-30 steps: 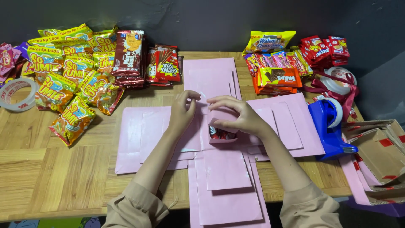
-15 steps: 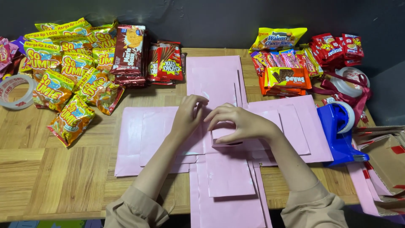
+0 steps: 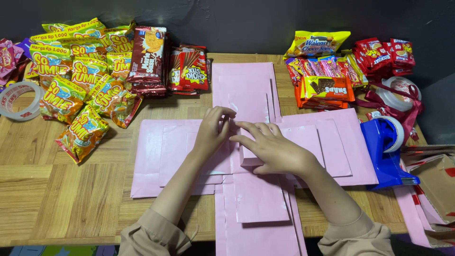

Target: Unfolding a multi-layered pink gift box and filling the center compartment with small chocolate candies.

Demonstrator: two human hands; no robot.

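A cross-shaped spread of pink paper flaps (image 3: 246, 90) lies on the wooden table (image 3: 57, 194). At its middle stands a small pink box (image 3: 249, 156), mostly hidden under my hands. My left hand (image 3: 213, 132) rests on the box's left side with its fingers bent over the top edge. My right hand (image 3: 275, 149) lies flat over the box top, fingers pointing left and touching the left hand's fingertips. What is inside the box is hidden.
Yellow snack bags (image 3: 76, 99) and red-brown packets (image 3: 149, 61) pile at the back left, by a tape roll (image 3: 16, 100). More snack packs (image 3: 327, 71) and red ribbon (image 3: 398, 102) sit back right. A blue tape dispenser (image 3: 386, 147) and brown cardboard (image 3: 436, 185) stand at the right.
The small box was open with a snack visible inside; my hands have pressed its pink flaps down over the top. The view has shifted slightly left.
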